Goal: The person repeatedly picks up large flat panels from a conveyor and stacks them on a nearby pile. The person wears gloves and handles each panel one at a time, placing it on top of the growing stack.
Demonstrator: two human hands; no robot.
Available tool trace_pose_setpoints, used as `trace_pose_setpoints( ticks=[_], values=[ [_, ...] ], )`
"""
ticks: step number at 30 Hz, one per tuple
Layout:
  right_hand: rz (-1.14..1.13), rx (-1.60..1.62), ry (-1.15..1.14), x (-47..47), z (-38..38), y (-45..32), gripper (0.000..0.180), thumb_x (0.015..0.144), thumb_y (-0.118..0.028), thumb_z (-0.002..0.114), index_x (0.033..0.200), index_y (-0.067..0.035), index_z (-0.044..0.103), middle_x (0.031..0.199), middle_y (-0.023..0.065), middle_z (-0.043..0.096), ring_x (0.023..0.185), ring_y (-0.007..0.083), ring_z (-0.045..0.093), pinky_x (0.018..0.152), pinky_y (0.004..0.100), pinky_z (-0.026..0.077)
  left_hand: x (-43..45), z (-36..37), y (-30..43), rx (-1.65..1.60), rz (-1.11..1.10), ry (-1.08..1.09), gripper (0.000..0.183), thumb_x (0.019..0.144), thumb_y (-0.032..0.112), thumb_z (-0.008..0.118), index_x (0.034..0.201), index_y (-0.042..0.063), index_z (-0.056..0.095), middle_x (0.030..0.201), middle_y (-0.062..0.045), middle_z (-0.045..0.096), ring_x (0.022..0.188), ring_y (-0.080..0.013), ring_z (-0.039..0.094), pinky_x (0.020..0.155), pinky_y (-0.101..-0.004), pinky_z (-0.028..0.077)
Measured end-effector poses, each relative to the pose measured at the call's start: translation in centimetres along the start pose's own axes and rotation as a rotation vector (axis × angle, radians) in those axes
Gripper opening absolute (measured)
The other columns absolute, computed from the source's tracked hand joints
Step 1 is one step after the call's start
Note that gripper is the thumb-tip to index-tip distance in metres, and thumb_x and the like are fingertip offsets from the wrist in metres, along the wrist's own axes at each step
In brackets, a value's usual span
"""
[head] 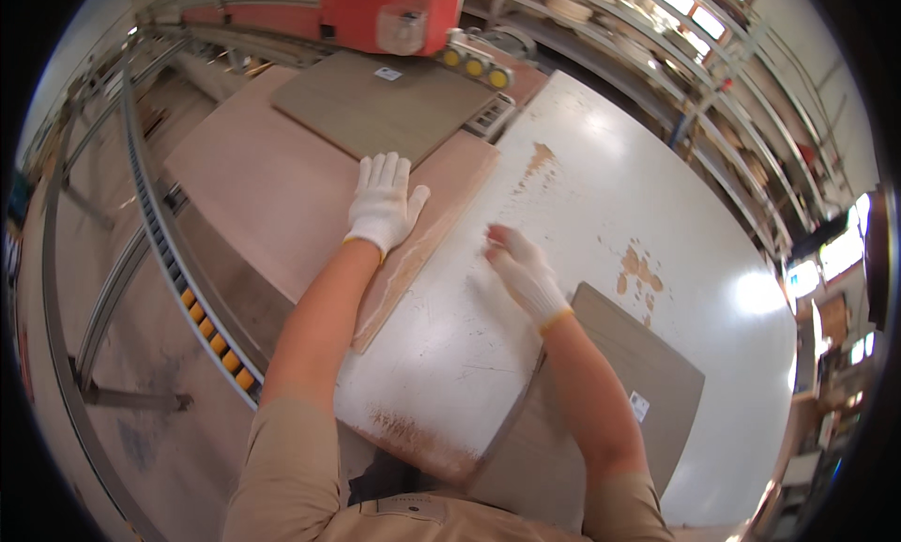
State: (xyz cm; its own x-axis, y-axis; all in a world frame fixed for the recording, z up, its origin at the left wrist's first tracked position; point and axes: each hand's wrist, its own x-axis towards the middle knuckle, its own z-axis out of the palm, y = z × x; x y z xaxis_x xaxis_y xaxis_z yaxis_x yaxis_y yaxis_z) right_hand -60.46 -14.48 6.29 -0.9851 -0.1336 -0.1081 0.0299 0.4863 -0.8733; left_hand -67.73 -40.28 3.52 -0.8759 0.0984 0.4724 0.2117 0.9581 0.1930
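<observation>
My left hand (383,200), in a white knit glove, lies palm down with its fingers stretched out. Its fingertips reach the near corner of a grey-brown flat panel (383,109) that bears a white label. That panel rests on a pinkish board surface (281,162) beneath the red machine (391,10). Over the white worn tabletop (457,331) is my right hand (519,260), blurred, with bare fingertips showing from its glove. Its thumb and fingers are a little apart, and nothing is seen between them. Under my right forearm lies a second grey-brown panel (633,359), also labelled.
On the left runs a roller conveyor rail (158,239) with several yellow rollers near its close end. Yellow-faced wheels (474,67) and a control box (490,115) sit beside the machine. Metal shelving (626,42) with stacked pieces stands at the back right.
</observation>
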Motion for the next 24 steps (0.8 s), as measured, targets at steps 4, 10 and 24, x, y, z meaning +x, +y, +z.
trace_pose_setpoints(
  ticks=[4, 10, 24],
  values=[
    [0.268, 0.616, 0.136, 6.4, 4.7, 0.5, 0.060, 0.101, -0.027, 0.060, 0.152, -0.001, 0.043, 0.136, 0.0144, 0.061, 0.118, 0.0267, 0.063, 0.096, 0.0361, 0.053, -1.7, -2.5, 4.4, -0.109, 0.174, -0.219, 0.054, 0.102, 0.040, 0.054, 0.136, -0.001, 0.054, 0.146, -0.025, 0.051, 0.140, -0.0403, 0.042, 0.123, -0.0488, 0.027],
    [0.475, 1.074, 0.209, 8.1, 3.4, -0.7, 0.027, 0.102, -0.023, 0.061, 0.123, -0.006, 0.061, 0.122, 0.0102, 0.060, 0.112, 0.0281, 0.062, 0.087, 0.0427, 0.057, -6.2, -3.3, 7.0, -0.719, 0.175, -0.213, 0.053, 0.105, 0.037, 0.053, 0.139, -0.003, 0.055, 0.130, -0.020, 0.061, 0.127, -0.0381, 0.054, 0.108, -0.0441, 0.044],
    [0.230, 0.852, 0.530, -20.4, -7.8, 0.3, 0.029, 0.094, -0.013, 0.068, 0.121, -0.004, 0.063, 0.113, 0.0054, 0.068, 0.105, 0.0144, 0.062, 0.080, 0.0330, 0.052, -7.8, -6.1, 7.4, -2.145, -0.990, -0.100, 0.053, 0.102, 0.033, 0.066, 0.143, 0.002, 0.052, 0.140, -0.010, 0.060, 0.127, -0.0270, 0.058, 0.107, -0.0432, 0.051]
  ],
)
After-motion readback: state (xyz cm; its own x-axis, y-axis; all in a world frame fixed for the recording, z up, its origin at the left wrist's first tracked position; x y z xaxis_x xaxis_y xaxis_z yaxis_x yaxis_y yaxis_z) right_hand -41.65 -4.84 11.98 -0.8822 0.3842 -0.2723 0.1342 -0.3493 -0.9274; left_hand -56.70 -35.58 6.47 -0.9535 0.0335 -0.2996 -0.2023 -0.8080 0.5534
